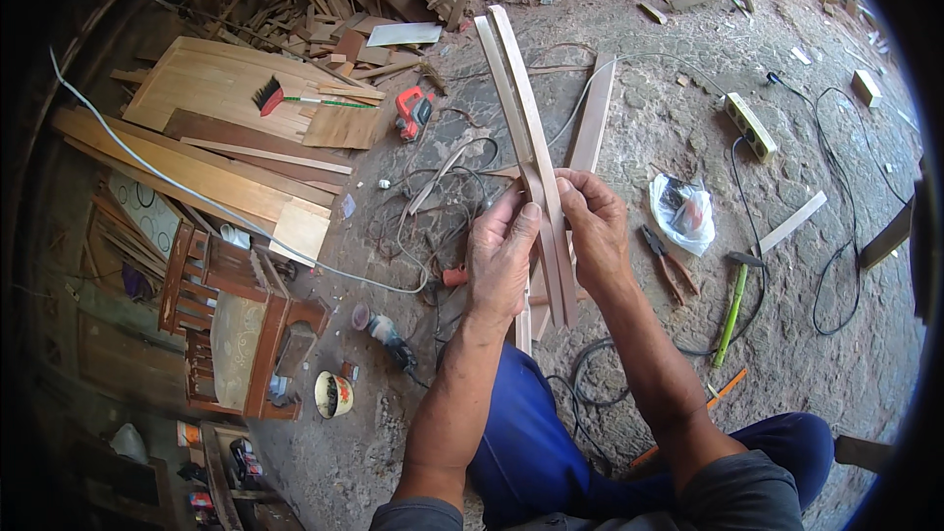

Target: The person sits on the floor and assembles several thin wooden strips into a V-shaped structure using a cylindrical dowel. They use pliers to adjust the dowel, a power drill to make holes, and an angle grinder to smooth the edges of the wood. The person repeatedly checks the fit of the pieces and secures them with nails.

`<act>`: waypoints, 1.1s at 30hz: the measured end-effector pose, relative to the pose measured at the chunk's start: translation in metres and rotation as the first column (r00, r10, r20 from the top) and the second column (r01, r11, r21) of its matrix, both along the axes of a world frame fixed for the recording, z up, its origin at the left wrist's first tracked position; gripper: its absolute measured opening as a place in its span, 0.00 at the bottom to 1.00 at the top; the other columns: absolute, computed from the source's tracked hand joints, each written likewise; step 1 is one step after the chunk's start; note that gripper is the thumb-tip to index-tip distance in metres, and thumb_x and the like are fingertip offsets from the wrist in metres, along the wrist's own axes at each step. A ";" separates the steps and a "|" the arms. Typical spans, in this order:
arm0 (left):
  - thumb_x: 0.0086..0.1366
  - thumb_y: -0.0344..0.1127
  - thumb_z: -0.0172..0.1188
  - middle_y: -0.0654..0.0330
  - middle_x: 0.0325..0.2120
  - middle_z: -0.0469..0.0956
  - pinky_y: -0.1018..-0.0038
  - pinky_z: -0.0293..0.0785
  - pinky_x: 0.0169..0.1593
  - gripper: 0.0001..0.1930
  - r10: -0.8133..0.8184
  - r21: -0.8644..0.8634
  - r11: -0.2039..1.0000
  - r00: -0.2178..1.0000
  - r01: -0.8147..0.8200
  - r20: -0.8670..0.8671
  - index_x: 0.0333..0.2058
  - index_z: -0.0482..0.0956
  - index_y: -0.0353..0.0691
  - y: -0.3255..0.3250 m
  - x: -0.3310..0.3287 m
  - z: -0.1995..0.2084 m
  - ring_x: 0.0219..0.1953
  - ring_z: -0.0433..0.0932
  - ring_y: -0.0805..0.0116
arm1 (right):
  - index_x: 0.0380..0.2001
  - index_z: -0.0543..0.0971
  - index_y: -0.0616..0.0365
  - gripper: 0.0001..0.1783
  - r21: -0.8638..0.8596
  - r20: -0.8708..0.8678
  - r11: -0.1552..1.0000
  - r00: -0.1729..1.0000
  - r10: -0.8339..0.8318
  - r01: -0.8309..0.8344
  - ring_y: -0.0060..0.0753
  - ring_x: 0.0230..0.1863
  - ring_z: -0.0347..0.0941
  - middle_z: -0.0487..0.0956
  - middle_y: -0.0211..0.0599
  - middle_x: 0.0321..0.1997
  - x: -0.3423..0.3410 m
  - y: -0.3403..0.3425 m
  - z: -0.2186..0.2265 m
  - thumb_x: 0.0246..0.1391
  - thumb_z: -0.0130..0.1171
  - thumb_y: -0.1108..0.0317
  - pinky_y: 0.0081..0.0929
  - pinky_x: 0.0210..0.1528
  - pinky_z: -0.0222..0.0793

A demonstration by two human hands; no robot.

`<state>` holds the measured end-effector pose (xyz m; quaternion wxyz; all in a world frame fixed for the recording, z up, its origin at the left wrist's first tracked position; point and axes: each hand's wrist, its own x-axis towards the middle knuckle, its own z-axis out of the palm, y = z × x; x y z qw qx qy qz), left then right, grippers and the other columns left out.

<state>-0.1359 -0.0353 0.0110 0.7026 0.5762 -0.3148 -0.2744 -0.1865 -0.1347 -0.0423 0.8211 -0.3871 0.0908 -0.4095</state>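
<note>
Both hands hold a long, narrow pair of pale wooden strips (536, 152) upright before me, side by side with a dark line between them. Whether they are two pieces or one grooved piece I cannot tell. My left hand (504, 251) closes on the left side, its thumb laid against the wood. On the right side, slightly higher, my right hand (595, 221) pinches the wood between thumb and bent fingers. Behind the strips, a wooden board (594, 113) lies on the floor, partly covered by my hands.
Right of my hands are pliers (672, 265), a green-handled hammer (733, 310), a plastic bag (681, 216) and a power strip (749, 126). To the left lie a grinder (385, 336), a bowl (334, 394), a red power tool (414, 113) and carved wooden furniture (241, 334). Cables cross the rough floor.
</note>
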 end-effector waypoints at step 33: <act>0.61 0.53 0.68 0.34 0.61 0.71 0.60 0.66 0.67 0.45 0.023 0.716 0.558 0.871 -0.418 0.491 0.66 0.65 0.25 0.141 0.106 -0.276 0.64 0.71 0.44 | 0.51 0.74 0.56 0.15 0.296 -0.163 0.928 0.946 0.281 -0.224 0.29 0.40 0.82 0.84 0.41 0.43 0.005 -0.009 -0.117 0.63 0.64 0.71 0.29 0.45 0.83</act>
